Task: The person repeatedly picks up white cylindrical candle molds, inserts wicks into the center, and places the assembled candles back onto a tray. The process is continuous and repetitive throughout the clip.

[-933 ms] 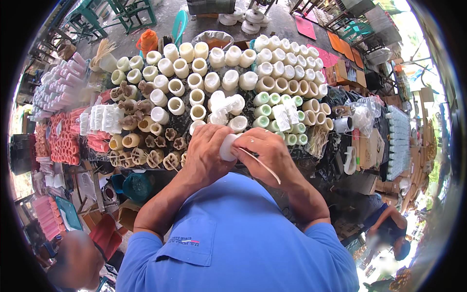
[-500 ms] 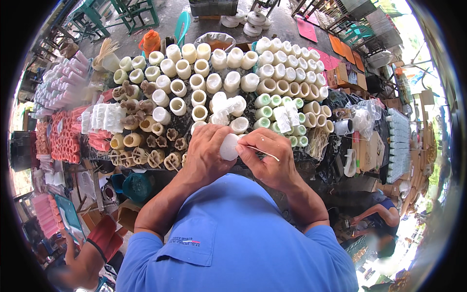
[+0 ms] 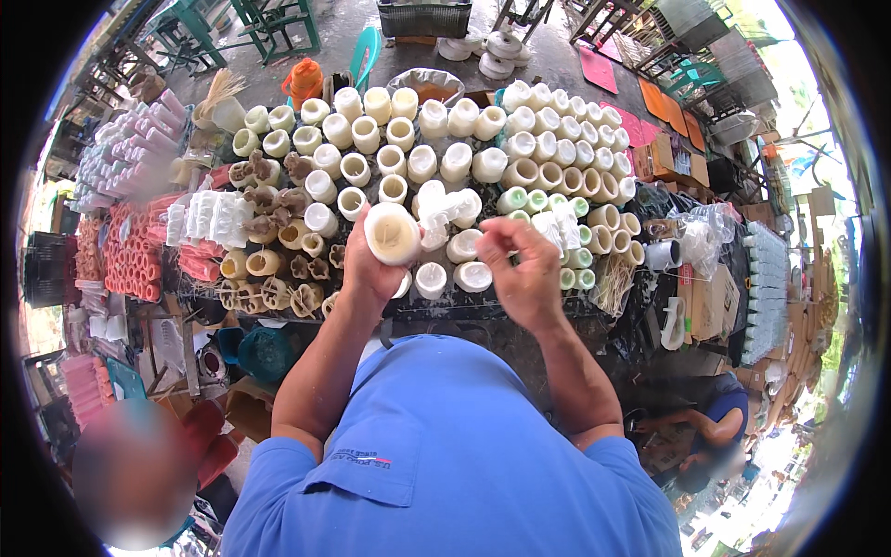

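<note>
My left hand [image 3: 371, 274] grips a pale, hollow wax candle [image 3: 392, 234] by its side, with the opening tilted up. A thin wick appears inside its cavity. To the right, my right hand [image 3: 524, 274] hovers above the front rows, its fingers loosely curled, with thumb and forefinger apart and nothing visible between them. Between the hands, white crumpled pieces [image 3: 447, 209] lie on several upright wax cylinders. Just below them, two white-topped cylinders [image 3: 431, 279] stand near the table's front edge.
Rows of cream wax cylinders [image 3: 455, 160] cover the table. Greenish ones [image 3: 513, 199] stand right, with a wick bundle [image 3: 613, 278] beside them. Brown flower-shaped pieces [image 3: 306, 299] and orange-pink tubes [image 3: 132, 255] are left. Another person [image 3: 719, 422] sits at lower right; a second is lower left.
My left hand has turned the candle from its flat white end to its hollow opening and moved it up and left. My right hand has drawn away right; the wick has left its fingers.
</note>
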`<act>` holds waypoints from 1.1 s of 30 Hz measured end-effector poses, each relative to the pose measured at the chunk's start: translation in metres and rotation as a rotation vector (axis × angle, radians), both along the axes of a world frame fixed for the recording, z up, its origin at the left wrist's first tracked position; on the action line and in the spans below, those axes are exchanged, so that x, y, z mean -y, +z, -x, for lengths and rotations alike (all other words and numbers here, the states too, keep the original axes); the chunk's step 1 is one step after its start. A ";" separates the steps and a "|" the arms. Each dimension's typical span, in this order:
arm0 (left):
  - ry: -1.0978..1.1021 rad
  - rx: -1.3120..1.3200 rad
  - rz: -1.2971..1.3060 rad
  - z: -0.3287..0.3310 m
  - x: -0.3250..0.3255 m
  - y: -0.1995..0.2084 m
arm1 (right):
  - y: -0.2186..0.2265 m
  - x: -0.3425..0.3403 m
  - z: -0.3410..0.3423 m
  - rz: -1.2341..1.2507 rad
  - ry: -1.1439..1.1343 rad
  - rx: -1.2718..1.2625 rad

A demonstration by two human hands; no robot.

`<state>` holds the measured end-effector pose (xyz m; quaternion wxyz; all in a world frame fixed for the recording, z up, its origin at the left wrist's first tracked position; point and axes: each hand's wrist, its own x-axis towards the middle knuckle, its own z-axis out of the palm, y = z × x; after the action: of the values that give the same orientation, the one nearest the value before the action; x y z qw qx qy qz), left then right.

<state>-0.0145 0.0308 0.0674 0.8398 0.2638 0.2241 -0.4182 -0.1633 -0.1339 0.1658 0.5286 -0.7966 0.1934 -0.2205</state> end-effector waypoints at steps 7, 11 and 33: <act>0.030 0.116 0.099 0.006 0.001 -0.005 | 0.011 -0.036 -0.033 0.443 0.145 0.175; 0.019 0.166 0.052 0.011 0.006 0.013 | 0.006 -0.031 -0.050 0.715 0.288 -0.012; -0.041 0.390 -0.158 0.048 -0.027 -0.019 | -0.120 -0.055 0.023 -0.434 0.054 0.119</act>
<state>-0.0628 0.0583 0.0484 0.8354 0.4092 0.0841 -0.3573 -0.1862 -0.0787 0.0460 0.7038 -0.6547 0.1832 -0.2063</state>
